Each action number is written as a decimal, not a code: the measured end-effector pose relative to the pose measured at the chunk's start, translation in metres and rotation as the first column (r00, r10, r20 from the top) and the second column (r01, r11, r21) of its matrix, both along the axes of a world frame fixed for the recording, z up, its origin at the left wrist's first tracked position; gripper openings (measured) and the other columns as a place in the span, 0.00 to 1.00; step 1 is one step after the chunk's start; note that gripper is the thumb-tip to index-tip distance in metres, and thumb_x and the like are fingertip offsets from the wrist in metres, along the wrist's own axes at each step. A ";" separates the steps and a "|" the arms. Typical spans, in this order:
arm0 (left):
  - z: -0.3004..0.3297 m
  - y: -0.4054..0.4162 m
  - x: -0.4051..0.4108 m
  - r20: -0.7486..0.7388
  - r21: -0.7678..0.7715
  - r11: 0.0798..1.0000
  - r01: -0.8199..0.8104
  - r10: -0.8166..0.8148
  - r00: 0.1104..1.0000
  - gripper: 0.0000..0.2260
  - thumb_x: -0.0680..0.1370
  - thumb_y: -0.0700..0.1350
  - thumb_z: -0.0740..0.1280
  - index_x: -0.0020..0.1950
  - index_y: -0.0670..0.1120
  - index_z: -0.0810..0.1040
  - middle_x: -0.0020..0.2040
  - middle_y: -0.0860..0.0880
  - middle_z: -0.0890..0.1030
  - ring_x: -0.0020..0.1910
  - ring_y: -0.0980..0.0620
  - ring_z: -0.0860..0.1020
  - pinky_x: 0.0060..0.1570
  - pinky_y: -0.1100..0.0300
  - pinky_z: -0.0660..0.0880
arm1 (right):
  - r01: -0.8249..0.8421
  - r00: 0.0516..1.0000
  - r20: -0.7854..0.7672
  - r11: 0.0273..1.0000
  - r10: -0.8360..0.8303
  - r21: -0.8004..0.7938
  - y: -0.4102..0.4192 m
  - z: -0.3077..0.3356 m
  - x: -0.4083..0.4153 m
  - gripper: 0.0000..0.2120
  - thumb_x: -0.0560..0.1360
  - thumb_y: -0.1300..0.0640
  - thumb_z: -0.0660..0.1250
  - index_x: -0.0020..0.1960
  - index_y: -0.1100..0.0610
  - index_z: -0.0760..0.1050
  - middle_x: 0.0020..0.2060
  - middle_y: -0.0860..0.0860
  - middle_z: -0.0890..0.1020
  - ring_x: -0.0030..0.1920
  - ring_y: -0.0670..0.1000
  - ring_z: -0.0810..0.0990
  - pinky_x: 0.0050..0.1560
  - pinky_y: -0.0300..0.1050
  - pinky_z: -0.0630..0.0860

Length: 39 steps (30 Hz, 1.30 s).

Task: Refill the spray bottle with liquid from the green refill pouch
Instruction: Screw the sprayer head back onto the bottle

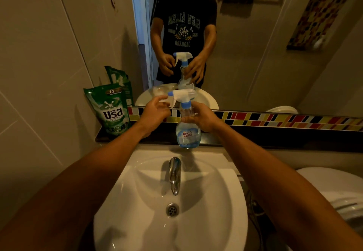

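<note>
A clear spray bottle (188, 135) with a blue collar and a white trigger head (181, 94) stands upright on the dark ledge behind the sink. My right hand (202, 116) is wrapped around the bottle's neck. My left hand (155, 111) has its fingers on the front of the trigger head, near the nozzle. The green refill pouch (110, 109) stands upright at the ledge's left end, leaning on the wall, apart from both hands.
A white sink (216, 201) with a chrome tap (174, 174) lies below the ledge (255, 136). A mirror (255, 44) behind the ledge reflects the person and the bottle. A white toilet (337, 191) is at the right.
</note>
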<state>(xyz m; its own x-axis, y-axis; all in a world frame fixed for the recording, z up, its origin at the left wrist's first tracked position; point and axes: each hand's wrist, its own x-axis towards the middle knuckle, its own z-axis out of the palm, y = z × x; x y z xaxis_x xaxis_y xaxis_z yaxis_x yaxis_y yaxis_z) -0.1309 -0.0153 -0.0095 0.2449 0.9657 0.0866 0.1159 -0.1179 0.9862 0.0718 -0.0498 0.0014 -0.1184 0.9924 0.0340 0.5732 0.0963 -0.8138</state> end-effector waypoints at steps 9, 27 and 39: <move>-0.073 -0.002 0.032 -0.211 -0.208 0.978 0.018 -0.063 0.975 0.26 0.81 0.43 0.66 0.78 0.46 0.62 0.76 0.41 0.68 0.75 0.44 0.66 0.65 0.52 0.69 | 0.036 0.999 -0.032 0.999 -0.037 -0.030 0.024 -0.012 0.013 0.23 0.77 0.58 0.76 0.70 0.56 0.75 0.60 0.55 0.84 0.62 0.56 0.82 0.66 0.60 0.80; -0.097 0.043 0.085 -0.130 -0.315 0.949 0.003 -0.046 0.990 0.20 0.84 0.45 0.61 0.76 0.50 0.65 0.70 0.44 0.75 0.68 0.40 0.74 0.51 0.60 0.72 | 0.093 0.978 -0.186 0.995 -0.100 -0.044 0.074 -0.045 0.037 0.27 0.79 0.62 0.72 0.75 0.56 0.69 0.68 0.54 0.79 0.68 0.54 0.79 0.68 0.55 0.78; -0.098 0.044 0.082 -0.093 -0.294 0.955 0.044 -0.075 0.993 0.20 0.84 0.44 0.59 0.77 0.48 0.64 0.70 0.41 0.75 0.69 0.38 0.72 0.56 0.58 0.75 | 0.185 0.957 -0.225 0.983 -0.181 -0.002 0.071 -0.063 0.029 0.25 0.80 0.61 0.72 0.74 0.55 0.70 0.67 0.52 0.81 0.68 0.53 0.79 0.67 0.56 0.79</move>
